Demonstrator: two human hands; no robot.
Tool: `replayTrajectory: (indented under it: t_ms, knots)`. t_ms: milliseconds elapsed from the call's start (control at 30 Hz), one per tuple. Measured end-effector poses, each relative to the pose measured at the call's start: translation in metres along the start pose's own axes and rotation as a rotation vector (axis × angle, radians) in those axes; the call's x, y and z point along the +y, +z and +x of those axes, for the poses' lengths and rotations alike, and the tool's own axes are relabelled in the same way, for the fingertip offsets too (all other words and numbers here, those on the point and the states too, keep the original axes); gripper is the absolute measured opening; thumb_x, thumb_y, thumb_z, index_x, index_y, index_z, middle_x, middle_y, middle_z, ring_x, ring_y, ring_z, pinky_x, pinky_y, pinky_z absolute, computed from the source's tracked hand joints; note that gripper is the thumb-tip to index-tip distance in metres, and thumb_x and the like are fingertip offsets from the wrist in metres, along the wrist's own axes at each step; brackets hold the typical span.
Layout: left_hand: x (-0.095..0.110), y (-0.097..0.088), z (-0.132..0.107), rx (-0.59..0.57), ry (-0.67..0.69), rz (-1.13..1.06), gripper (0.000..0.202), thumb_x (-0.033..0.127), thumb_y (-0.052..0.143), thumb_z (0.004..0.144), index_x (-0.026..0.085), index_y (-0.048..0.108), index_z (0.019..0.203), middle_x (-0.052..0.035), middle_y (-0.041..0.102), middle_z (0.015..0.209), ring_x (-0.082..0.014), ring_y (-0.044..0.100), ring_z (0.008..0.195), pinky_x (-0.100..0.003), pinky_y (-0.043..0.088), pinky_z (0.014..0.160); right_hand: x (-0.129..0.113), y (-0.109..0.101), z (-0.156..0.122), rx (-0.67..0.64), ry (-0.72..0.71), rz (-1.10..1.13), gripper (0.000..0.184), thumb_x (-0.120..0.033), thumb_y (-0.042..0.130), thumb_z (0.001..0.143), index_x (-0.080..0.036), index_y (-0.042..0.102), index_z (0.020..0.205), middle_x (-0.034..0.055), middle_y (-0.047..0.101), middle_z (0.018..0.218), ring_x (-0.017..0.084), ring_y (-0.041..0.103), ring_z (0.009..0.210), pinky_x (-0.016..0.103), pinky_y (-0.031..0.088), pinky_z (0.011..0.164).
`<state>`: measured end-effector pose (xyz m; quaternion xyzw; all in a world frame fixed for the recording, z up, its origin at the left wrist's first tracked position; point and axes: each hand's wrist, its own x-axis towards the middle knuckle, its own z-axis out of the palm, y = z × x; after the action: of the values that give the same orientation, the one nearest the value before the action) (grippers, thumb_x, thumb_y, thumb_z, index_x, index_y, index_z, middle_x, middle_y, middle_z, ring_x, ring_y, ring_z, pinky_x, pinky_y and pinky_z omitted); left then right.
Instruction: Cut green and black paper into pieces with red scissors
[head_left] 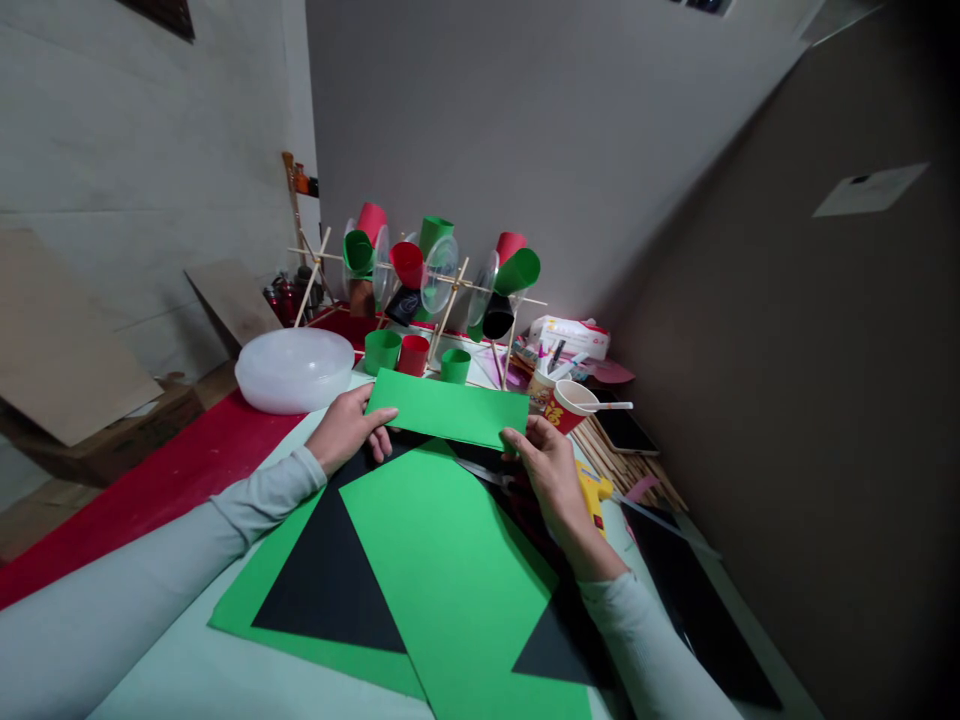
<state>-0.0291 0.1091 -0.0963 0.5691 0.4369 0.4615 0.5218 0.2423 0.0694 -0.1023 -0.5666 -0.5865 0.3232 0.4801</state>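
Note:
A green paper strip [448,408] is held up just above the table by both my hands. My left hand [346,430] pinches its left end, fingers closed on the paper. Its right end is gripped by my right hand [553,472], fingers closed too. Below the strip lie large green sheets [450,580] stacked with a black sheet [330,580]. Scissors [484,472] lie partly hidden under the strip, near my right hand.
Behind stand a white dome-shaped lid [294,368], small green and red paper cups [412,352], and a stick frame with paper cones and clear discs [435,270]. At right are a printed paper cup [566,405], a yellow glue gun [594,495], a phone [626,430] and a tissue pack [570,335].

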Motion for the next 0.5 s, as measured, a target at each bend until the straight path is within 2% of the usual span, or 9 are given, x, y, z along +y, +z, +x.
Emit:
replayTrajectory:
  t_ms: [200, 300, 367, 433, 500]
  knots:
    - [-0.008, -0.003, 0.011, 0.097, 0.03, 0.179, 0.026, 0.034, 0.062, 0.084, 0.019, 0.047, 0.099, 0.0006, 0.067, 0.058, -0.0161, 0.059, 0.035, -0.024, 0.044, 0.031, 0.003, 0.004, 0.005, 0.104, -0.038, -0.099, 0.028, -0.035, 0.062, 0.098, -0.016, 0.061, 0.119, 0.0044, 0.068, 0.102, 0.015, 0.067, 0.077, 0.032, 0.058, 0.067]
    - [-0.01, -0.007, 0.013, 0.135, 0.032, 0.299, 0.028, 0.04, 0.056, 0.088, 0.02, 0.047, 0.105, 0.0025, 0.063, 0.056, -0.0179, 0.06, 0.039, -0.026, 0.046, 0.037, -0.001, 0.003, 0.004, 0.141, -0.103, -0.23, 0.031, -0.038, 0.063, 0.096, -0.016, 0.061, 0.117, 0.0033, 0.068, 0.097, 0.017, 0.066, 0.078, 0.035, 0.056, 0.072]
    - [-0.007, -0.01, 0.012, 0.177, 0.049, 0.422, 0.03, 0.043, 0.052, 0.09, 0.02, 0.048, 0.109, 0.0037, 0.059, 0.055, -0.0183, 0.057, 0.039, -0.029, 0.047, 0.042, -0.005, 0.0, 0.003, 0.145, -0.153, -0.336, 0.032, -0.039, 0.062, 0.095, -0.015, 0.06, 0.116, 0.0055, 0.069, 0.096, 0.021, 0.067, 0.083, 0.039, 0.053, 0.079]
    - [-0.002, -0.012, 0.009, 0.236, 0.088, 0.569, 0.031, 0.042, 0.053, 0.09, 0.019, 0.05, 0.112, -0.0012, 0.065, 0.067, -0.0197, 0.06, 0.048, -0.034, 0.05, 0.055, -0.01, -0.004, 0.0, 0.142, -0.194, -0.439, 0.031, -0.039, 0.059, 0.094, -0.015, 0.06, 0.114, 0.0111, 0.071, 0.1, 0.026, 0.067, 0.091, 0.042, 0.049, 0.083]
    - [0.005, -0.013, 0.004, 0.294, 0.144, 0.717, 0.033, 0.039, 0.055, 0.088, 0.019, 0.052, 0.115, -0.0111, 0.068, 0.097, -0.0253, 0.067, 0.075, -0.04, 0.051, 0.074, -0.018, -0.009, -0.005, 0.119, -0.225, -0.534, 0.025, -0.038, 0.055, 0.094, -0.018, 0.061, 0.108, 0.0142, 0.072, 0.102, 0.029, 0.066, 0.092, 0.041, 0.047, 0.082]
